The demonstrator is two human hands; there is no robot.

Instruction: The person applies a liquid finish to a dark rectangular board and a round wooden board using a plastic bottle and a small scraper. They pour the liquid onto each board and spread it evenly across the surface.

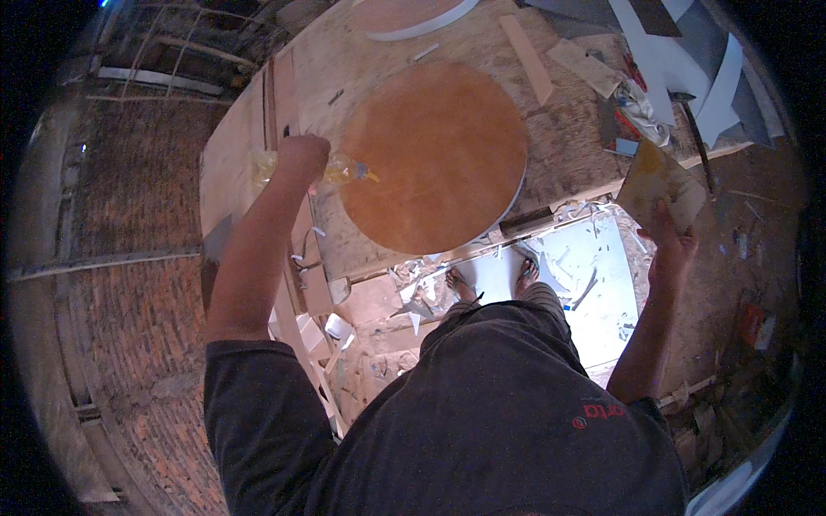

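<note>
My left hand (306, 160) is closed around a clear plastic bottle (344, 168) of yellowish liquid. The bottle lies nearly level, its spout pointing right over the left edge of a round orange-brown disc (439, 155). That disc has a pale rim and rests on the wooden workbench (318, 112). On the right, away from the disc, my right hand (669, 236) grips a flat, squarish board (658, 191) with a yellow smear near its upper corner. The board is tilted up, and my fingers are partly hidden by it.
Another round disc (413, 15) lies at the bench's far edge. Wood strips (527, 58), a hammer (688, 116), a crumpled clear bag (644, 112) and grey-white sheet offcuts (731, 86) sit at the far right. Scraps litter the floor around a white sheet (602, 275). A brick wall (129, 198) stands left.
</note>
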